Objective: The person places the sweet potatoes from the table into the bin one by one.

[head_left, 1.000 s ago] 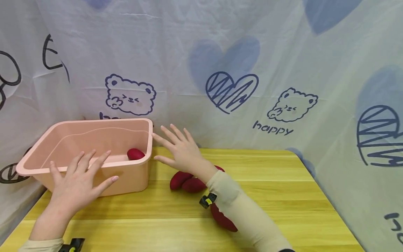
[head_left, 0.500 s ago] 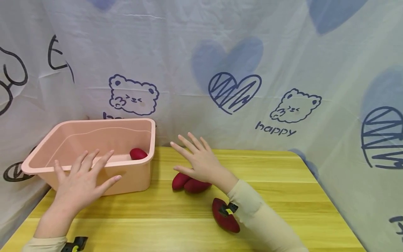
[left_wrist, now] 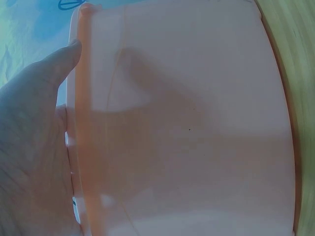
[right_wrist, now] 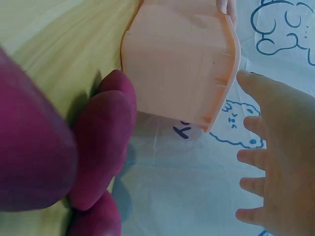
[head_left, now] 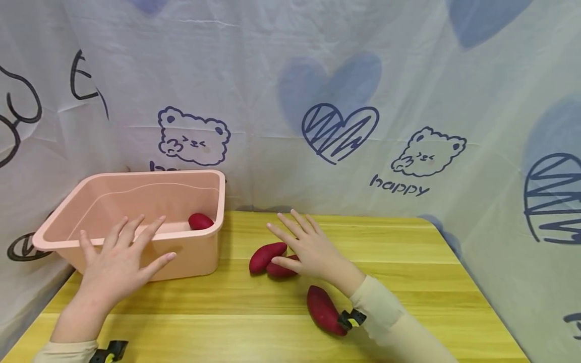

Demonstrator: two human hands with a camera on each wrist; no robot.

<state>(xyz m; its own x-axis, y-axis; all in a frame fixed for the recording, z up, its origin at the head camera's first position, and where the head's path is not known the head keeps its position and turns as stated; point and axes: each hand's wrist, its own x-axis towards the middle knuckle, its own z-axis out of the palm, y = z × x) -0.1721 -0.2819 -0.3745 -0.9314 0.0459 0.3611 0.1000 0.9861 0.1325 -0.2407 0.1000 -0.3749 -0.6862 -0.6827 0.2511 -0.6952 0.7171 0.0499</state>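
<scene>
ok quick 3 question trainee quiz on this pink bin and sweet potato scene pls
1. How many sweet potatoes lie on the table outside the pink bin?
2. True or false: the right hand grips a sweet potato.
3. What does the left hand rest against: A) the bin's front wall B) the curtain C) a sweet potato?

Key: 1. Three; a fourth, the sweet potato in the bin, lies inside. 2. False, its fingers are spread open. 3. A.

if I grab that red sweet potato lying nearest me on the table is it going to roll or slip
The nearest sweet potato looks long and rounded with tapered ends, so a push across it would probably make it roll, likely in a curve. Its skin looks smooth and matte, so probably not very slippery. It appears solid, likely stiff and fairly heavy for its size. It lies flat on the wooden table, so tipping seems unlikely.
</scene>
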